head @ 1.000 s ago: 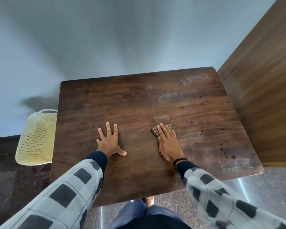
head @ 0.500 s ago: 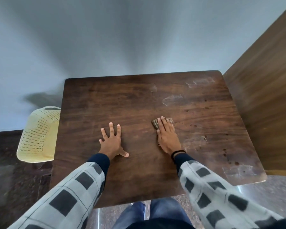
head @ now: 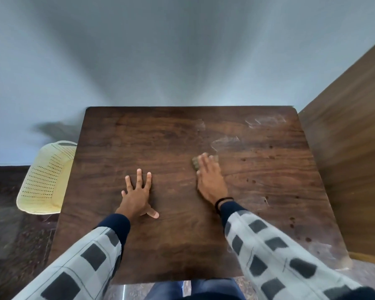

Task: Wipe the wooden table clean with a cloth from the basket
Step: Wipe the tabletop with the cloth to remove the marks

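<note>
A small folded olive-brown cloth (head: 194,163) is pressed onto the dark wooden table (head: 160,137), just twelve o'clock of its centre, under the flat, close-set fingers of the right hand (head: 210,180). The left hand (head: 138,194) is spread flat at eight o'clock of it. The cloth is judged light, soft and easily bunched, and best held by downward pressure across its middle.

A plain pale grey-blue wall (head: 182,50) fills the view from 10 to 2 o'clock, darker down its middle and lighter toward the sides. The dark wooden surface (head: 160,137) stands with its far edge against it. At 3 o'clock a brown wood-grain panel (head: 351,148) rises just beside the surface. Dark speckled floor (head: 7,230) shows at 8 o'clock, greyer at 4 o'clock.
</note>
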Tool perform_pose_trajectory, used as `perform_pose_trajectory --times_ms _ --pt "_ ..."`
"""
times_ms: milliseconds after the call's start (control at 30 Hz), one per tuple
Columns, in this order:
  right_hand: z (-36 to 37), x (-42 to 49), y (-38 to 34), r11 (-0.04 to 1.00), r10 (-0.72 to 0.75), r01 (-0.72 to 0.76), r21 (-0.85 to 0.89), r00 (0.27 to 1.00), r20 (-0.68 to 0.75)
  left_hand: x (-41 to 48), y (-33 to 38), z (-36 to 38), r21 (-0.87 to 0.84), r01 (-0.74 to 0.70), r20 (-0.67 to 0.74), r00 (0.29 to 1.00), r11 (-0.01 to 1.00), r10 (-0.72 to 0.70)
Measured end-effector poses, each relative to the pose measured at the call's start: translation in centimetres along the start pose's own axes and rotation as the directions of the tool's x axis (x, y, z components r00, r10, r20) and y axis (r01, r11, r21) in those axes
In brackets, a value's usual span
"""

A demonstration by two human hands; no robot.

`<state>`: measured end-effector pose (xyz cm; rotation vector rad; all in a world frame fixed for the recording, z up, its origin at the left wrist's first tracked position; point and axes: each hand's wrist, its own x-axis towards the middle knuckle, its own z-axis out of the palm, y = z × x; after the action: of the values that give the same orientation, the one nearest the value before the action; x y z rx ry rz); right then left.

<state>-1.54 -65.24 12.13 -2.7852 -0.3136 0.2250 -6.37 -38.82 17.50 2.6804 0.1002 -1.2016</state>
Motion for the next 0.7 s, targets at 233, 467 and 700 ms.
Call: perform_pose_trajectory --times_ms 233,467,700 --pt "0.2 0.9 1.6 0.853 -0.505 0.516 -0.085 0.855 0.12 0.1 0.2 -0.1 -0.002 0.011 0.0 1.0 1.0 -0.011" --pt "-1.3 5.3 1.1 0.999 -0.019 0.019 0.051 1.0 -0.001 0.1 0.8 -0.3 0.022 0.053 0.01 0.999 0.998 -0.053" --pt "-1.2 5.3 1.3 0.997 0.0 -0.001 0.072 1.0 0.02 2.8 5.2 -7.8 0.001 -0.007 -0.217 0.976 1.0 0.007"
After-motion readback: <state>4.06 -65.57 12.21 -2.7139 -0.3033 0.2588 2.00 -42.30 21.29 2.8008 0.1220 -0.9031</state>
